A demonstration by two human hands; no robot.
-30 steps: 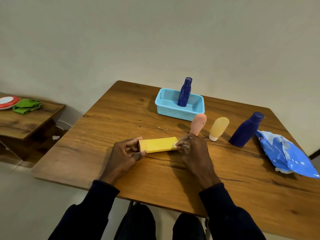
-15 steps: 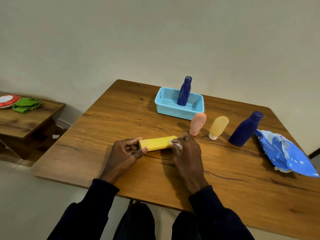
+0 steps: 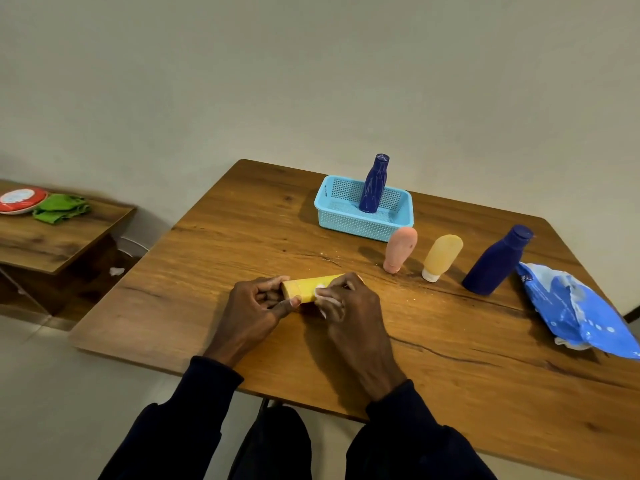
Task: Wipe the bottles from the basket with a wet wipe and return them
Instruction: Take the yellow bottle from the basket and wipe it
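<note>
Hands together at the near middle of the table (image 3: 214, 244) in the head view. The left hand (image 3: 258, 306) pinches the left end of the yellow bottle (image 3: 304, 287), thumb below and fingers curled over the top. The bottle lies on its side, and whether it rests on the wood I can't tell. The right hand (image 3: 349, 306) is curled over the bottle's right half, pressing a white wet wipe (image 3: 322, 295) against the yellow surface; only scraps of the wipe peek out between the fingers. Further back, the light blue basket (image 3: 363, 223) holds one slim blue bottle (image 3: 374, 185), upright. Just by the basket's near right corner stands a pink bottle (image 3: 400, 249), then a pale yellow bottle (image 3: 443, 256) cap down, then a broad blue bottle (image 3: 495, 263) further right. A blue pack of wipes (image 3: 575, 313) lies at the right edge, close beside that last bottle. Off left, a side table (image 3: 52, 244) carries a green cloth (image 3: 60, 207) and a red plate (image 3: 20, 199).
</note>
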